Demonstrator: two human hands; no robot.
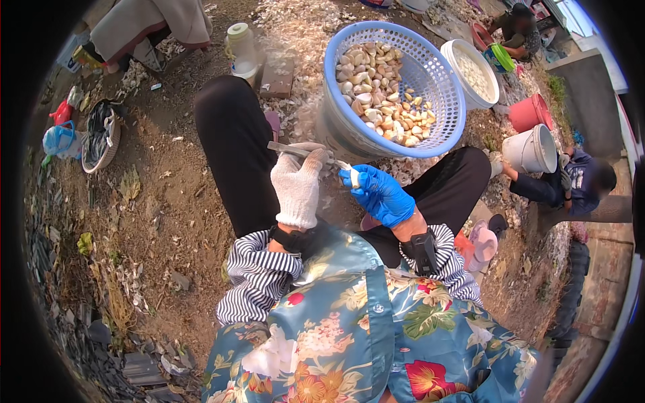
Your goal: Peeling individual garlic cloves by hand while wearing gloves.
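Note:
My left hand [297, 186], in a white knit glove, grips a small knife [278, 147]. The handle sticks out to the left of the fist and the blade side points at my right hand. A blue disposable glove covers my right hand [380, 194], which pinches a pale garlic clove [355, 178] between thumb and fingers. The knife's tip is close to the clove; whether they touch I cannot tell. Just beyond both hands, a blue perforated plastic basket [336, 95] rests tilted on a bucket [335, 133]. Many garlic cloves [375, 85], mostly with skins on, lie in it.
Right of the basket stands a white bucket [447, 55] of peeled cloves. Farther right are a red bucket [524, 113], a whitish bucket [519, 151] and two seated people. A lidded plastic jar [242, 48] and a brick [277, 78] stand ahead. Garlic skins [302, 65] litter the ground.

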